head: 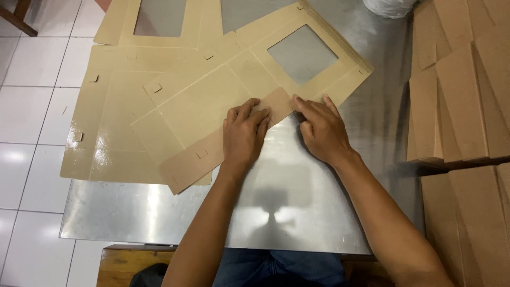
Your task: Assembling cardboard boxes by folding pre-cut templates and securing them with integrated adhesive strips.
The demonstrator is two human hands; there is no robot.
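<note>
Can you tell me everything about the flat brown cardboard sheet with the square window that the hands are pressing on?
The top cardboard sheet is a tan, unfolded box blank lying flat at a slant on a shiny metal table, over other similar sheets. It has crease lines, small cut tabs and a square cut-out window. Its near flap is browner. The left hand presses that flap, and the right hand touches its end with the fingertips.

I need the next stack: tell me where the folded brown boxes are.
In the head view, the folded brown boxes are stacked along the right edge of the metal table, beyond the right hand.
</note>
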